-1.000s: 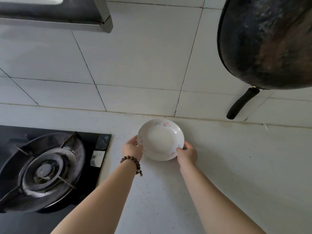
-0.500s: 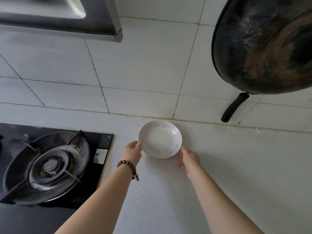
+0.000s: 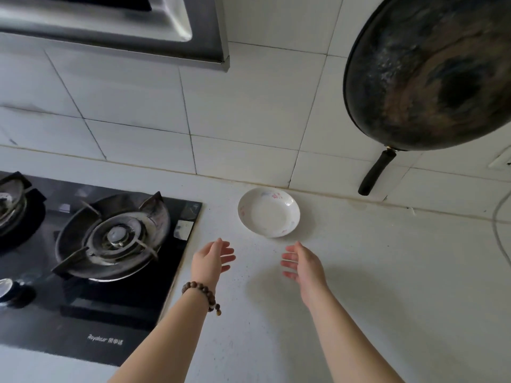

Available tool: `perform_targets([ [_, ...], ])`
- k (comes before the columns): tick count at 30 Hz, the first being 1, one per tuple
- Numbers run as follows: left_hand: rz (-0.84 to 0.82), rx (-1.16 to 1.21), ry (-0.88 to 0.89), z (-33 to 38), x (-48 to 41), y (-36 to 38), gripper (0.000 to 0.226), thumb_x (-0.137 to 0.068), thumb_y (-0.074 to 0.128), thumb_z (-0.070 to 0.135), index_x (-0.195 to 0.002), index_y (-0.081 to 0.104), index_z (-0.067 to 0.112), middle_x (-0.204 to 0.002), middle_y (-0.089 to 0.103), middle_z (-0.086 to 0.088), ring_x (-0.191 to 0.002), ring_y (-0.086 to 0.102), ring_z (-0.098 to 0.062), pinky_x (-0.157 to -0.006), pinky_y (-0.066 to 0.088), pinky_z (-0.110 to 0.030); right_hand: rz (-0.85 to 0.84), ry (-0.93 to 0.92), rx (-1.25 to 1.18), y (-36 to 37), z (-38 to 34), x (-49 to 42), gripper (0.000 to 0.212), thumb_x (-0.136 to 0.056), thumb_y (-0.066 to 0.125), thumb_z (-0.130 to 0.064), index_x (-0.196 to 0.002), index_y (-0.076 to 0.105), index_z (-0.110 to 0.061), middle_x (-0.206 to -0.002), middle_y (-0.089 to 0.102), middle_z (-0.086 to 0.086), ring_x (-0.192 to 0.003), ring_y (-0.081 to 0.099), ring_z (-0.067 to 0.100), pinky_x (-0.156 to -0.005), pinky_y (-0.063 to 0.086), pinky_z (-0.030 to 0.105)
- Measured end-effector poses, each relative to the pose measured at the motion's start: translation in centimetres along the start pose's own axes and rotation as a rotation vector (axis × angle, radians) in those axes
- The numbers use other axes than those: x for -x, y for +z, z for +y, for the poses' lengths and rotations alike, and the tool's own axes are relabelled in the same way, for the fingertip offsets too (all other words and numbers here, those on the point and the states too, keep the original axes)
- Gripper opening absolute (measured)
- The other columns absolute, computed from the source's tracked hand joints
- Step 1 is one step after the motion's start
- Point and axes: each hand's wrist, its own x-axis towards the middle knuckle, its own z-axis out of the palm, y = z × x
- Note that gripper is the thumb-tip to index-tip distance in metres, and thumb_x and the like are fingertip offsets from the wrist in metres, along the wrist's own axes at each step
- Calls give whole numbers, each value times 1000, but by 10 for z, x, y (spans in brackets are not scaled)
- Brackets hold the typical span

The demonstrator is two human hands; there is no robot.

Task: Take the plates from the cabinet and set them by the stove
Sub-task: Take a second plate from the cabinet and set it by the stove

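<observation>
A small white plate with pink flower marks lies flat on the white counter, just right of the black gas stove and close to the tiled wall. My left hand, with a bead bracelet on the wrist, hovers below and left of the plate, fingers relaxed and empty. To the plate's lower right is my right hand, also open and holding nothing. Neither hand touches the plate.
A large dark wok hangs on the wall at the upper right, its handle pointing down. A range hood juts out above the stove. A grey cable runs along the counter's right edge.
Both hands have let go of the plate and drawn back toward me. The plate now rests alone on the counter. The camera view has shifted, showing more of the stove.
</observation>
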Motion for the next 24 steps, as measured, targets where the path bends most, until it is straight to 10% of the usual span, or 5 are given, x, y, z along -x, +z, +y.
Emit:
perform_targets([
  [24,785,370,68,-73,144,-221,28,-99,45,23,-93,69,9,-89,74,-10,-84,72,-25,-72,55,-35,-810,-108,435,191,63,122,22,-98,48,-28,-98,65,-14,-98,68,7,-92,68,21,-69,54,32],
])
